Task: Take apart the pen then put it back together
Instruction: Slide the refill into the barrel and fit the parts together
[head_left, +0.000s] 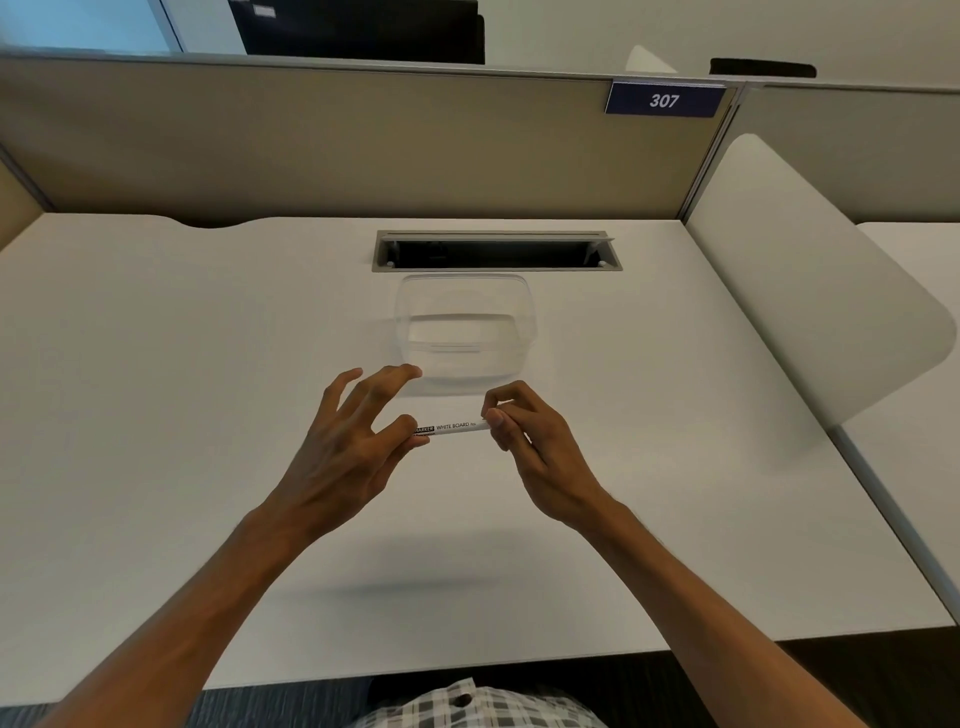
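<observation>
Pen (453, 428) at centre of frame, held level just above the white table (156, 364), white barrel printed "WHITE BOARD". Left hand (353, 441) pinching one end between thumb and forefinger, other fingers spread loose. Right hand (524, 431) curled round the opposite end, hiding it; cap or tail, cannot tell. Probably light, rigid, smooth plastic, likely slick under a pull. Best taken firmly at both ends, near the cap seam. Clear plastic container (462, 327) just beyond, above the hands.
</observation>
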